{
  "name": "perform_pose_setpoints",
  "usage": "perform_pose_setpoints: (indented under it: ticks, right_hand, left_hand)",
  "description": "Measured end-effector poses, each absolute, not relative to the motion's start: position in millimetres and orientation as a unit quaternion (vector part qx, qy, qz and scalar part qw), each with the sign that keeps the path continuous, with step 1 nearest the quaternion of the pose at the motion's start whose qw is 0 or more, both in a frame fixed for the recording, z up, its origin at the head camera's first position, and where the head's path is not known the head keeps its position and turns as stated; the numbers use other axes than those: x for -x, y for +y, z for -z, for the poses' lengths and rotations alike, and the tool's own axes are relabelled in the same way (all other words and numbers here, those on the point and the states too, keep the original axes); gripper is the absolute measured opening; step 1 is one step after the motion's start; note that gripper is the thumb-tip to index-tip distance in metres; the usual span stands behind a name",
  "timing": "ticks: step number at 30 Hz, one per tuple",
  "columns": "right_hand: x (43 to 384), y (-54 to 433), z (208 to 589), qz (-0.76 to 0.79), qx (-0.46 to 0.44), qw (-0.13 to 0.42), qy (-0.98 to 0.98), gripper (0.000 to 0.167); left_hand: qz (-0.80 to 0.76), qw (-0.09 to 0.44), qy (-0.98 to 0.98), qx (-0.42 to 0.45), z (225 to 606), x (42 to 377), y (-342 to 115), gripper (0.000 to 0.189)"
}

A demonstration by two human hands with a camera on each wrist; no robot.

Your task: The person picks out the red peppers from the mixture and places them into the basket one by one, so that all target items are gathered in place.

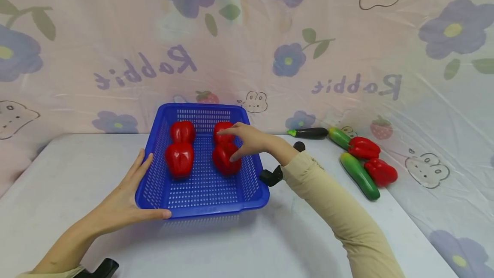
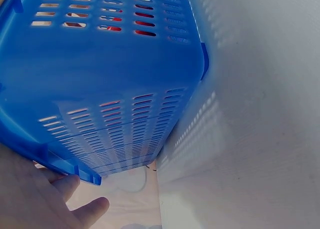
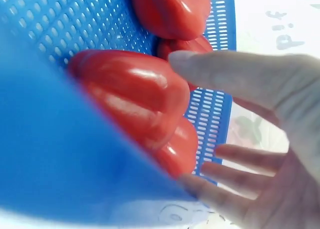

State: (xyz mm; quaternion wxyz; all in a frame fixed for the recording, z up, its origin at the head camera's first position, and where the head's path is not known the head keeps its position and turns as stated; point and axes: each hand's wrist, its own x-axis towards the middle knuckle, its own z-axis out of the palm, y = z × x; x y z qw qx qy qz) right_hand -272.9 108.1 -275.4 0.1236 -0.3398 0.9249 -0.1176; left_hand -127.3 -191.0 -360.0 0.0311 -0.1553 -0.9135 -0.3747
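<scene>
Here, your spread right hand (image 1: 251, 139) is nearer, thumb over the near-right glossy red bell pepper (image 1: 224, 163); left hand (image 1: 122, 200) (splayed too) touches the blue perforated plastic basket (image 1: 210, 210).

In front of me hangs a pale pink cloth (image 1: 239, 63) with purple flowers (image 1: 289, 60), bunnies (image 1: 256, 102) and backward "Rabbit" words (image 1: 349, 85). Right by it, I see a white table (image 1: 96, 166) with soft gray shadows (image 1: 305, 226).

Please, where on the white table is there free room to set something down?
Bare tabletop lies left of the blue plastic basket and the left hand, and in front of the basket. The right rear is crowded: eggplant, cucumbers and red bell peppers.
</scene>
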Motion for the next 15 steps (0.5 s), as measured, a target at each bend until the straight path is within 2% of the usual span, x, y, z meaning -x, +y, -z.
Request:
perform_pose_setpoints:
  ticks: [15]
  right_hand:
    - [263.6,139.8,284.8,0.226,0.365,0.05,0.902,0.07]
  left_hand:
    - [0.376,0.029,-0.912,0.163,359.1,128.2,-193.1,0.125]
